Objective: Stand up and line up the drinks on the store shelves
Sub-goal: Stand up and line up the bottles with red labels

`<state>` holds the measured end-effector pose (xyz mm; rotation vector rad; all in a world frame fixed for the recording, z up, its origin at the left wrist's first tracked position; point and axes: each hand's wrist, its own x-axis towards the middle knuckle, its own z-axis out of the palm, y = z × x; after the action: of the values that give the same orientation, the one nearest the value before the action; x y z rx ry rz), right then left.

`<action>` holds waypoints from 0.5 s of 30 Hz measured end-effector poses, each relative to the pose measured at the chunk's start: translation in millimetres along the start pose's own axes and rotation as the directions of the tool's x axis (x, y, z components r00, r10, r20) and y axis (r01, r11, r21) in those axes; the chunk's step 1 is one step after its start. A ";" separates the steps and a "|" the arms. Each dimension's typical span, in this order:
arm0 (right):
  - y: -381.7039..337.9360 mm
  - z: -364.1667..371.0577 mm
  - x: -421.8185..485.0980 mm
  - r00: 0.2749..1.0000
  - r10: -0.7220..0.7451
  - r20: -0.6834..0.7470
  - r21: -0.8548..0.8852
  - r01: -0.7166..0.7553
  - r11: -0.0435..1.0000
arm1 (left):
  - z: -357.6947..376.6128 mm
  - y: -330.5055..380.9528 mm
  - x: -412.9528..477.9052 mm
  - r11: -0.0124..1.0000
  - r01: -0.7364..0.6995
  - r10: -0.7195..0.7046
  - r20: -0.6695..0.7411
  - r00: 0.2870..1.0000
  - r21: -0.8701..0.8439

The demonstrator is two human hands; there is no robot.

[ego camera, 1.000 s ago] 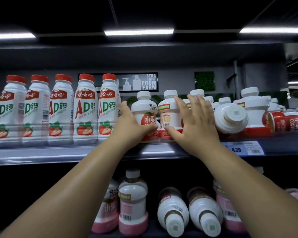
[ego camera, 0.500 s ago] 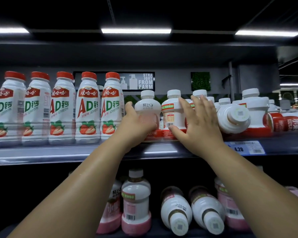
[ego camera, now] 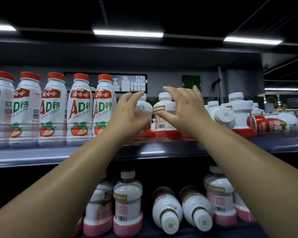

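Note:
On the upper shelf [ego camera: 41, 155] stand several red-capped AD bottles [ego camera: 79, 107] in a row at the left. Right of them two white-capped bottles with red bases stand upright. My left hand [ego camera: 127, 115] holds the left white bottle [ego camera: 144, 109], thumb across its front and fingers up by its neck. My right hand [ego camera: 184, 107] arches over the second white bottle [ego camera: 163, 121]; its thumb touches the label and its fingers spread above and behind. Just right, a bottle [ego camera: 224, 115] lies tipped with its base toward me, and another [ego camera: 279, 124] lies flat.
More white-capped bottles [ego camera: 239, 107] crowd behind the tipped ones. On the lower shelf pink-based bottles [ego camera: 127, 203] stand upright, and two [ego camera: 167, 212] [ego camera: 198, 210] lie with their bases toward me. A dark panel overhangs the upper shelf.
Both hands have risen from the bases of the two white bottles to their shoulders and necks. The right hand's fingers have spread wider.

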<state>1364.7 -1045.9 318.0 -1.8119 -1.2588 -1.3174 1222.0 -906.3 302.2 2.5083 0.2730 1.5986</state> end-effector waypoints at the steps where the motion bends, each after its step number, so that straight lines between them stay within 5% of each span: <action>1: -3.3 -8.6 9.7 0.997 0.003 0.072 -0.004 -0.003 1.000 | -3.7 1.6 5.5 1.000 -0.010 0.010 0.006 1.000 0.018; 10: -16.4 -21.0 54.6 0.907 0.172 0.385 -0.159 -0.119 0.980 | -12.5 6.2 28.4 0.992 0.022 -0.033 0.086 0.996 0.127; 15: -6.1 -31.5 61.3 0.867 0.106 0.487 0.119 -0.186 0.975 | -13.5 6.0 26.4 0.990 0.016 -0.024 0.058 0.998 0.139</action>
<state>1351.1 -1048.1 385.7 -2.1402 -1.3918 -0.6737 1221.1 -905.5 332.4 2.6411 0.4132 1.5447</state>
